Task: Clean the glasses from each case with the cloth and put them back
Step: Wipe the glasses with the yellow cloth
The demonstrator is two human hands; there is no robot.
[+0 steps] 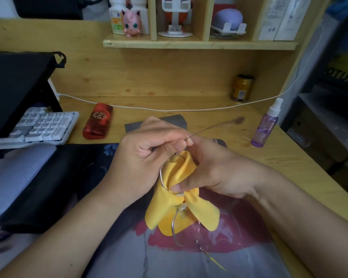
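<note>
Above the middle of the pale wooden counter [209,117], both hands work on a pair of thin silver wire-framed glasses [175,223]. The left hand [145,155] curls its fingers round the upper rim and hinge, one slim temple arm poking out toward two o'clock. The right hand [215,173] pinches a soft yellow cleaning cloth [197,215] over one lens, thumb pressed on the fabric; the cloth hangs down in loose folds, and the other rim and nose pads show below it toward six o'clock. A glossy red hard glasses case [97,124] lies closed on the counter at about ten o'clock from the hands, well apart from them. A flat grey case [169,121] sits just behind the hands at twelve o'clock, partly hidden. A small purple spray bottle with a white nozzle [266,125] stands upright at two o'clock.
</note>
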